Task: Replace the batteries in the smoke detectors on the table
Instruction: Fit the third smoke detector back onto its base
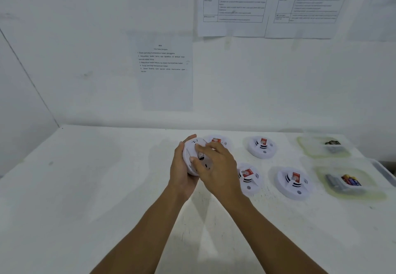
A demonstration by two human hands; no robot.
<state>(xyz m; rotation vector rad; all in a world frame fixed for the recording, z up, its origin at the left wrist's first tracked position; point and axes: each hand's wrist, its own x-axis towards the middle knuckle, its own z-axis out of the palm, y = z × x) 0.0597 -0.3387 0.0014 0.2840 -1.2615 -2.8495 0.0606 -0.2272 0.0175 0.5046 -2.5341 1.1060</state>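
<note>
My left hand (pixel 179 167) grips a white round smoke detector (pixel 191 148) lifted above the table, its back side turned toward me. My right hand (pixel 216 167) lies over that back, fingers curled on its plate near a small dark opening. Several more white detectors with red stickers lie on the table: one just behind my hands (pixel 220 142), one at the back (pixel 261 147), one beside my right wrist (pixel 249 178), one further right (pixel 293 182).
A clear tray (pixel 374 184) at the right holds several batteries (pixel 351 181). Another clear tray (pixel 310 148) behind it holds a few dark items. Printed sheets hang on the white wall. The table's right edge (pixel 385 172) runs close past the trays.
</note>
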